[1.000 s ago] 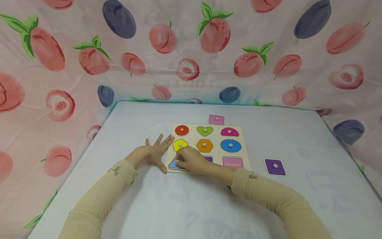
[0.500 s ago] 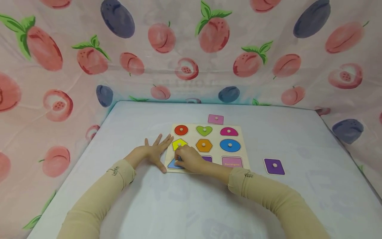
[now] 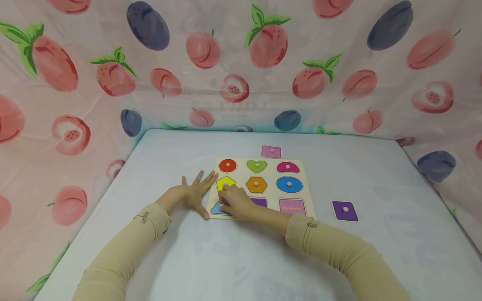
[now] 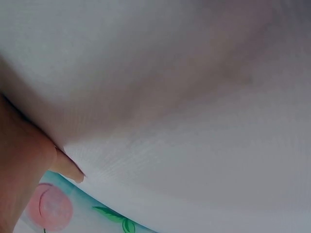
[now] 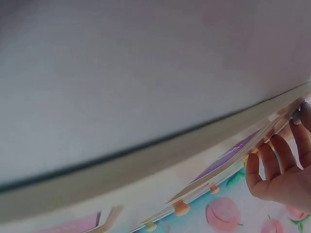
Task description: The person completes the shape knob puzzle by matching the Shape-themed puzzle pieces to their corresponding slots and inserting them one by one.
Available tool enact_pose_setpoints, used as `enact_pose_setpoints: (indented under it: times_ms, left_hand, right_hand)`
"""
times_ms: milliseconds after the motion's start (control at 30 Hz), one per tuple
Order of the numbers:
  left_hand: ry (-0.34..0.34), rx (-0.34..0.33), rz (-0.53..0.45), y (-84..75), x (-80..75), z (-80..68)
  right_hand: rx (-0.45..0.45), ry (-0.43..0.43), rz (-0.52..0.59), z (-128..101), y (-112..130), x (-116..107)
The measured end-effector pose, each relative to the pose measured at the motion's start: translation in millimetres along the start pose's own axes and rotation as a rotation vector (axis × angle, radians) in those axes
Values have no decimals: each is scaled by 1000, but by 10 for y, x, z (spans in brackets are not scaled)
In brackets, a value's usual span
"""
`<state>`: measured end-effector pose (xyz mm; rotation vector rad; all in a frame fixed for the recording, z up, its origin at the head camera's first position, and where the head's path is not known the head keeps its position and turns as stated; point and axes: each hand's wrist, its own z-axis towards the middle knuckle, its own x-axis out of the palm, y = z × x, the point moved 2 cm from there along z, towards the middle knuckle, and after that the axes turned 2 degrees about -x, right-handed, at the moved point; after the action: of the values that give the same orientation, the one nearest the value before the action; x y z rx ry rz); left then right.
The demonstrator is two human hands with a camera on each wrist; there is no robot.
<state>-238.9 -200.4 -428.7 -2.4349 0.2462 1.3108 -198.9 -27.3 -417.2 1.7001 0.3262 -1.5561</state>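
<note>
A wooden knob puzzle board lies on the table with brightly coloured shapes in it. My right hand reaches over its near left corner and pinches the knob of the blue triangle puzzle piece, partly covered by the fingers. In the right wrist view, a pale knob shows between the thumb and fingertips. My left hand lies with fingers spread along the board's left edge. Just beyond the right hand is the yellow pentagon. A purple recess and a pink recess show in the near row.
Behind the board lies a loose pink rectangle piece; a purple square piece lies off to its right. The orange hexagon and blue oval sit in the middle row. A fruit-print cloth hangs behind the table.
The right forearm has shifted slightly left while its fingers stay at the blue triangle. The left hand keeps its place, and the view tilts a little.
</note>
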Motion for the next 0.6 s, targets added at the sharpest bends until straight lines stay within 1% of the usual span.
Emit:
enact_pose_setpoints:
  times_ms: [233, 400, 600]
  left_hand:
    - [3, 5, -14, -4, -5, -4]
    - [5, 6, -17, -3, -4, -13]
    - [12, 10, -29, -39, -33, -43]
  right_hand:
    - [-11, 2, 14, -12, -5, -20]
    - [-13, 28, 18, -26, 4, -49]
    - [12, 61, 51, -48, -7, -62]
